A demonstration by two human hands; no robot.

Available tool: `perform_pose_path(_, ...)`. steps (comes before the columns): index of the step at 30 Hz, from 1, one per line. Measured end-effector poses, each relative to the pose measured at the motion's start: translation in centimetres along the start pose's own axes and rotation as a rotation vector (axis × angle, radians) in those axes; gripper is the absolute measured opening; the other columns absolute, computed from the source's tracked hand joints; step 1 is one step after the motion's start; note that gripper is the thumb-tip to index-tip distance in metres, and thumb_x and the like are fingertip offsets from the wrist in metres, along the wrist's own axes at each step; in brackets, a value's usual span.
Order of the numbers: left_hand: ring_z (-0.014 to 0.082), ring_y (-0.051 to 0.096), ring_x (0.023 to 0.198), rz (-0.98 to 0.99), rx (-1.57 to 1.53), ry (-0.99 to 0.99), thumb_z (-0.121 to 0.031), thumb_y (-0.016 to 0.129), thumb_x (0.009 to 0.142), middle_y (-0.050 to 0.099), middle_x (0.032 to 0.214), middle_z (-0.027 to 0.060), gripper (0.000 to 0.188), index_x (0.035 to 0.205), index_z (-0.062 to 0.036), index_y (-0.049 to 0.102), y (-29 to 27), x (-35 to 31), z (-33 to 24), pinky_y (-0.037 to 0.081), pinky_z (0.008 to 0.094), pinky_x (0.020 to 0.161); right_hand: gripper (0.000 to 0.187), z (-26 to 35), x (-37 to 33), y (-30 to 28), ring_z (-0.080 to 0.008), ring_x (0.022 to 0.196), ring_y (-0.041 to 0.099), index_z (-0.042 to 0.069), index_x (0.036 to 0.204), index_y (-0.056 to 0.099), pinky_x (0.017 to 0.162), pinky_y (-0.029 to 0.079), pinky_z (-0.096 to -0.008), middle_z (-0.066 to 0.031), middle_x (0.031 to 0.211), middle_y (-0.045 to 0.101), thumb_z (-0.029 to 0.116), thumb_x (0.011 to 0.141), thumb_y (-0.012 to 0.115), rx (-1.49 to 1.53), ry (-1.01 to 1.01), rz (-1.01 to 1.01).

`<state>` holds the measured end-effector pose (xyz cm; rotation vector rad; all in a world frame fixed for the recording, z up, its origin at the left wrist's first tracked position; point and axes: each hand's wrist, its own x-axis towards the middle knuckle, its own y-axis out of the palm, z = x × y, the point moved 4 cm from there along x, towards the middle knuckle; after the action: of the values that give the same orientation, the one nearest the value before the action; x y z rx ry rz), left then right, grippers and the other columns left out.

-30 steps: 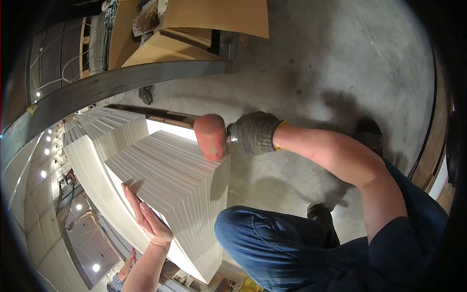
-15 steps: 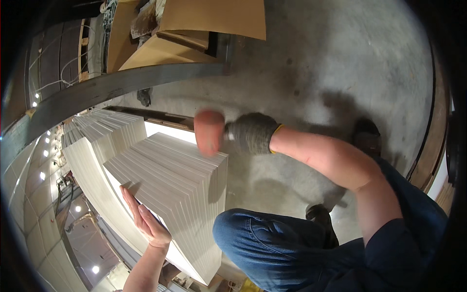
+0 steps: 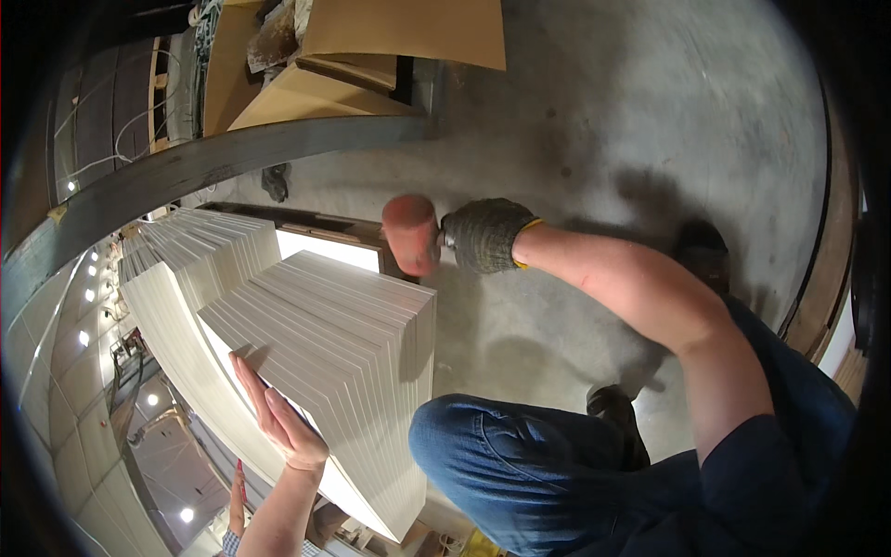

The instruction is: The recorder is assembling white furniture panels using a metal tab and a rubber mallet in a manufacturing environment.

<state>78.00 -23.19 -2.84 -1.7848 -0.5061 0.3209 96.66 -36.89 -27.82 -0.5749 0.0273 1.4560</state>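
My right hand [image 3: 489,236], in a dark knit glove with a yellow cuff, is closed round the short handle of a mallet [image 3: 409,232] with a red-orange head. The mallet head hangs just beyond the far right corner of a stack of white boards [image 3: 320,311], apart from it. My bare left hand [image 3: 281,427] lies flat along the stack's left side, fingers stretched out. Most of the mallet's handle is hidden by the glove.
A second stack of white boards [image 3: 200,246] stands farther left. A grey metal beam [image 3: 251,158] crosses in front of open cardboard boxes [image 3: 399,32]. My bent knee [image 3: 455,436] is close to the near stack. Another person's arm [image 3: 238,497] shows at lower left.
My right hand has drawn the mallet away from the stack's top edge, slightly up in the picture. My left hand stays put. Another person's arm has appeared at lower left.
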Motion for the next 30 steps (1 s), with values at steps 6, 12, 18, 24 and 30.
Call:
perform_pose_path(6, 0.0273, 0.016, 0.140, 0.008, -0.010, 0.019, -0.020, 0.024, 0.097, 0.024, 0.148, 0.0177, 0.050, 0.140, 0.0059, 0.026, 0.5, 0.5, 0.0, 0.010, 0.0391, 0.114, 0.026, -1.4, 0.7, 3.1, -0.0311, 0.085, 0.062, 0.010, 0.102, 0.063, 0.072, 0.048, -0.0405, -0.0130, 0.091, 0.066, 0.016, 0.077, 0.057, 0.100, -0.077, -0.068)
perform_pose_path(12, 0.0263, 0.013, 0.140, 0.013, -0.050, 0.000, -0.020, 0.024, 0.097, 0.023, 0.149, 0.0172, 0.051, 0.140, 0.0050, 0.024, 0.6, 0.3, -0.6, 0.010, 0.0388, 0.114, 0.029, -1.9, 0.7, 3.2, -0.0304, 0.082, 0.063, 0.011, 0.107, 0.061, 0.069, 0.048, -0.0412, -0.0123, 0.092, 0.066, 0.018, 0.079, 0.056, 0.223, -0.033, -0.087)
perform_pose_path(18, 0.0256, 0.013, 0.140, 0.031, 0.006, -0.014, -0.023, 0.022, 0.098, 0.021, 0.149, 0.0159, 0.052, 0.141, 0.0049, 0.022, 0.3, 0.2, -0.2, 0.011, 0.0375, 0.114, 0.023, 0.0, -3.1, 4.6, -0.0314, 0.075, 0.062, 0.009, 0.103, 0.059, 0.067, 0.048, -0.0405, -0.0154, 0.083, 0.064, 0.019, 0.082, 0.055, 0.116, 0.012, -0.309)
perform_pose_path(24, 0.0244, 0.013, 0.140, 0.048, 0.000, -0.026, -0.026, 0.022, 0.099, 0.019, 0.150, 0.0152, 0.053, 0.141, 0.0060, 0.020, -0.1, -0.1, 0.0, 0.009, 0.0356, 0.114, 0.020, 4.8, -11.1, 6.3, -0.0258, 0.081, 0.063, 0.001, 0.097, 0.061, 0.070, 0.050, -0.0357, -0.0147, 0.086, 0.064, 0.017, 0.087, 0.052, 0.159, -0.263, -1.220)
perform_pose_path(30, 0.0237, 0.016, 0.139, 0.038, -0.077, -0.023, -0.024, 0.015, 0.100, 0.021, 0.149, 0.0153, 0.051, 0.141, 0.0062, 0.020, 0.5, 0.0, 0.0, 0.011, 0.0350, 0.114, 0.011, 3.1, -10.0, 20.3, -0.0165, 0.060, 0.055, 0.012, 0.092, 0.051, 0.055, 0.049, -0.0393, -0.0030, 0.075, 0.054, 0.015, 0.085, 0.060, 1.859, 0.256, -0.860)
